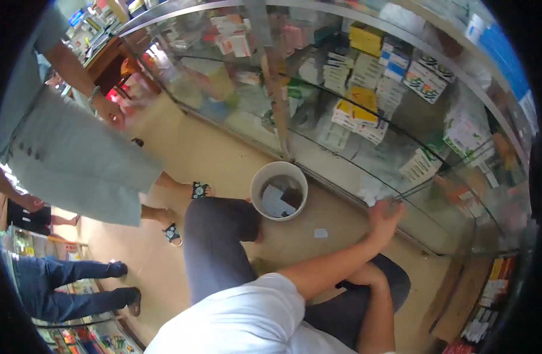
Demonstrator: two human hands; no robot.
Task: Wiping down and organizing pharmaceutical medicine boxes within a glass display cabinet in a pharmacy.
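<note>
My left hand (386,221) is stretched out to the lower front of a glass display cabinet (341,170). Its fingers are blurred near the glass edge, and I cannot tell whether they hold anything. A pale crumpled or reflected shape shows beside the fingertips. Beneath my left forearm, my right hand (364,274) lies by my right knee with its fingers hidden. Between my knees and the cabinet stands a white bucket (258,201) with flat pale pieces of paper or card and dark matter inside. A small white piece of paper (320,233) lies on the tan floor.
Stacked medicine boxes (364,106) fill the cabinet's shelves. A person in a pale dress (76,155) stands at the left, and someone in jeans (72,283) is at the lower left. Cardboard (456,301) and more boxes (496,283) are at the right.
</note>
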